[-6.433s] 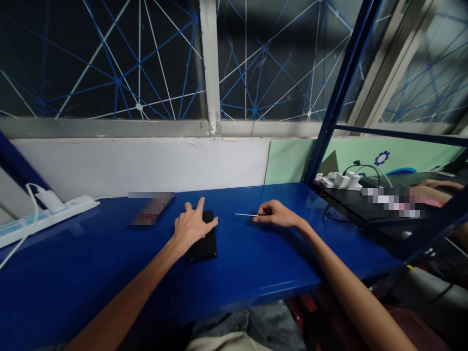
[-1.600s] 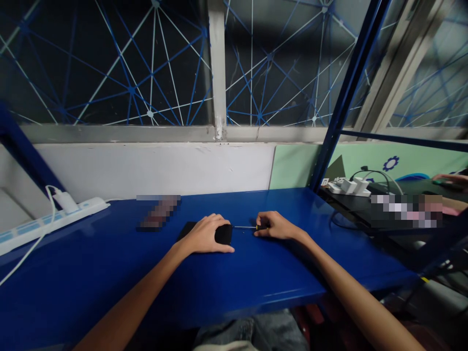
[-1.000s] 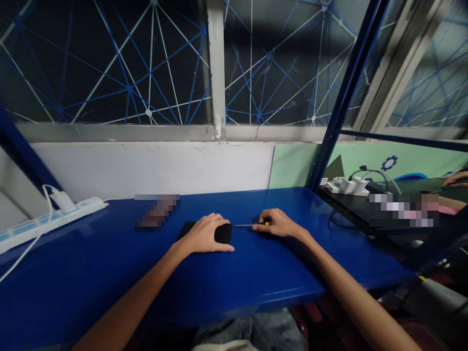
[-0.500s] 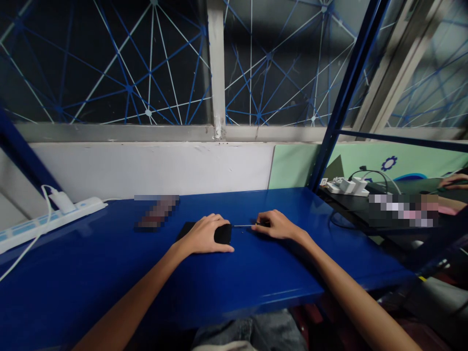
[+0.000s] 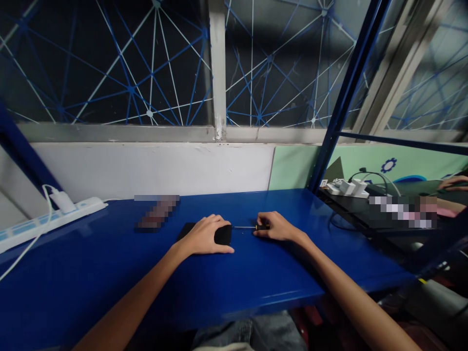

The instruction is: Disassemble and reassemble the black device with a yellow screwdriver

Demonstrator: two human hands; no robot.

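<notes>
A flat black box [image 5: 224,236] lies on the blue table, partly covered by my left hand [image 5: 203,236]. That hand grips it, fingers over the far side and thumb along the near side. Level with the box's right end is a screwdriver [image 5: 260,227] with a black and yellow handle and a thin metal shaft. My right hand [image 5: 277,226] pinches its handle between thumb and fingers. The shaft points left, its tip at or very close to the box's edge; contact is too small to tell. A tiny dark speck, perhaps a screw [image 5: 242,233], rests on the table just below the shaft.
A white power strip [image 5: 87,207] with a plugged-in charger sits at the table's left. A blurred-out reddish object [image 5: 157,214] lies behind the left hand. To the right, past a blue post [image 5: 329,141], another person's hand [image 5: 453,183] is over a black table.
My right fingers have shifted on the screwdriver, so more of its black and yellow handle shows. The left hand and the black box stay put.
</notes>
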